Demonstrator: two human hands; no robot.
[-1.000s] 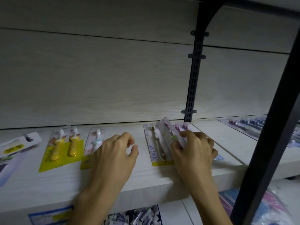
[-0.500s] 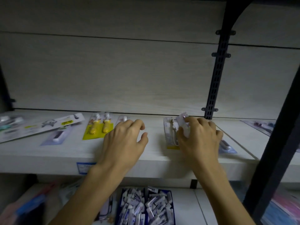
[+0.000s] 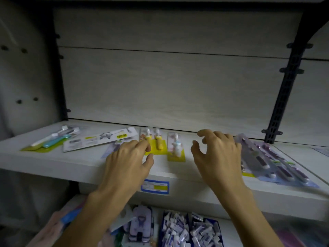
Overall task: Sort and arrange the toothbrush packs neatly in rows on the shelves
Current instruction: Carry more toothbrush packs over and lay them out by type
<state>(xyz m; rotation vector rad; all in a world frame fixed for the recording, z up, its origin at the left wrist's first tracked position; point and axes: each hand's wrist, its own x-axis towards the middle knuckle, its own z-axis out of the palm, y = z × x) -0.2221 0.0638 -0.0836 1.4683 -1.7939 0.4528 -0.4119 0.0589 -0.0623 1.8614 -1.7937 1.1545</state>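
The shelf [image 3: 53, 163] holds a scatter of toothbrush packs, and by how they lie the sorting looks barely half done. At about 10 o'clock from the hands, a green pack [image 3: 51, 139] and a long white pack [image 3: 101, 139] lie skewed, the white one slanting across the shelf and covering part of a pale pack [image 3: 113, 148] beside the left hand. Toward 12 o'clock, a yellow pack [image 3: 156, 143] with two orange brushes and a narrower single pack [image 3: 175, 147] sit side by side, fairly straight, and read as the one tidy stretch so far. At 3 o'clock a pile of purple packs [image 3: 272, 161] overlaps untidily, its top pack tilted up against the right hand. The left hand [image 3: 127, 161] hovers low over the shelf front with fingers loosely curled, fingertips at the near left corner of the yellow pack; whether they touch it I cannot tell, and it grips nothing. The right hand [image 3: 218, 155] hangs between the single pack and the purple pile, fingers spread and bent, holding nothing. Left to do, as I judge it: square up the slanted packs on the left, and unstack and line up the purple pile.
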